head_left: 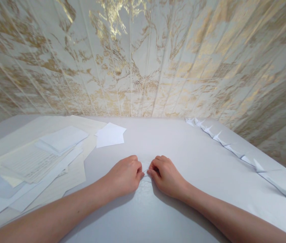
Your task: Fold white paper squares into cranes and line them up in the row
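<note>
At the far left of the white worktop (178, 141), loose papers overlap in an uneven spread: cream sheets (78, 170) lie underneath, a sheet with printed lines (31, 162) is over them, and folded white paper (65, 138) is on top. Just right of this spread, near the back edge, a few small white sheets (110, 136) overlap at different angles. Next comes the left hand (127, 175), its fingers curled in and pinching a small white paper piece (145, 171). That piece sits in front of the person, between the two hands, mostly hidden by fingers. The right hand (167, 177) pinches its other side, thumb against forefinger. Farther right, a row of pointed folded papers (229, 147) runs along the worktop's edge. Behind everything hangs a pale, gold-patterned covering (138, 67).
</note>
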`<state>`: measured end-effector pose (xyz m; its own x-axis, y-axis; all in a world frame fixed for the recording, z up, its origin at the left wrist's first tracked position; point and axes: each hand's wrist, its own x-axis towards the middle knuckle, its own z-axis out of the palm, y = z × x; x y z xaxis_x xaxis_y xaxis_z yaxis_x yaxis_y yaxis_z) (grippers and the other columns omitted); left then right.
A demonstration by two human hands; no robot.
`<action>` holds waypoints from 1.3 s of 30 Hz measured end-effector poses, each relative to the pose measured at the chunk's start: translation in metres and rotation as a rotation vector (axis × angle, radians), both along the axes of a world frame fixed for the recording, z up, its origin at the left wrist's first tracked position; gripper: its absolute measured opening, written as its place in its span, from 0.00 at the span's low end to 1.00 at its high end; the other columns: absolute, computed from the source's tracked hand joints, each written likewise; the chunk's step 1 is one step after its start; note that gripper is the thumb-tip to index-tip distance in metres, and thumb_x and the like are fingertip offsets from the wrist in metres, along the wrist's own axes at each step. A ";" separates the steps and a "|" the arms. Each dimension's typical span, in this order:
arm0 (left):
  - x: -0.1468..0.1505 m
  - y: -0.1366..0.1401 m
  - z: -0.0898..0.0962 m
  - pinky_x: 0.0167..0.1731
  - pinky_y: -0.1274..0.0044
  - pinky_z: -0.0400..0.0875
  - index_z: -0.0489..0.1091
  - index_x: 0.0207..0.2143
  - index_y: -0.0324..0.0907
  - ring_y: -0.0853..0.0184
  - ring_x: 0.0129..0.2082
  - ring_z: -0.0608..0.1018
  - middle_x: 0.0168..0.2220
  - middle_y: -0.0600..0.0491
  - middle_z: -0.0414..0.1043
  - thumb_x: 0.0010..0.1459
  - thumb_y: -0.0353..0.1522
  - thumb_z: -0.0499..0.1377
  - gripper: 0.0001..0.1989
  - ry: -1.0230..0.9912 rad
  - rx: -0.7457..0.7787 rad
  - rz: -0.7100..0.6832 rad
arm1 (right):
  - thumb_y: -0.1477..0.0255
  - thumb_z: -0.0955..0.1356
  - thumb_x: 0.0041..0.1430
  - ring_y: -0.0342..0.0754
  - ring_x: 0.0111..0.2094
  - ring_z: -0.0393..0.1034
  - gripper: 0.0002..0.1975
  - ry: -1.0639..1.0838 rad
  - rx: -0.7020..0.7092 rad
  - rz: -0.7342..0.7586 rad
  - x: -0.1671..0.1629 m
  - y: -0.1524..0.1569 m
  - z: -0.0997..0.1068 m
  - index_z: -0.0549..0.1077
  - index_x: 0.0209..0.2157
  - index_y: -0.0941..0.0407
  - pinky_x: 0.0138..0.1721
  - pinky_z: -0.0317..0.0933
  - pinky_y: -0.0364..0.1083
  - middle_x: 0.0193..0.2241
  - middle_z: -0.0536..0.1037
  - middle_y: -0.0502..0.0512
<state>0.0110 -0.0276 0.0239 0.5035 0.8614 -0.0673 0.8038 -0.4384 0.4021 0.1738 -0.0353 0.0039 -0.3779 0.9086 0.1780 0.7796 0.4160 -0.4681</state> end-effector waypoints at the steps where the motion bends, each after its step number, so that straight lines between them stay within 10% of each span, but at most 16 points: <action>1: 0.000 0.000 0.000 0.31 0.74 0.63 0.70 0.23 0.39 0.64 0.29 0.71 0.28 0.49 0.68 0.53 0.31 0.50 0.11 0.005 0.002 -0.003 | 0.77 0.65 0.52 0.45 0.29 0.63 0.07 -0.004 0.000 -0.003 0.000 0.000 0.000 0.68 0.21 0.58 0.33 0.54 0.45 0.23 0.70 0.53; 39: 0.000 0.002 -0.005 0.30 0.75 0.62 0.65 0.23 0.40 0.65 0.29 0.71 0.28 0.51 0.66 0.52 0.29 0.50 0.07 0.072 0.040 -0.041 | 0.78 0.63 0.52 0.43 0.25 0.61 0.04 0.221 -0.039 -0.059 0.005 0.002 -0.002 0.66 0.25 0.57 0.30 0.54 0.42 0.21 0.68 0.48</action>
<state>0.0112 -0.0255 0.0193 0.5333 0.8430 -0.0708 0.8112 -0.4858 0.3254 0.1787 -0.0332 0.0018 -0.2798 0.9356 0.2153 0.6789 0.3514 -0.6447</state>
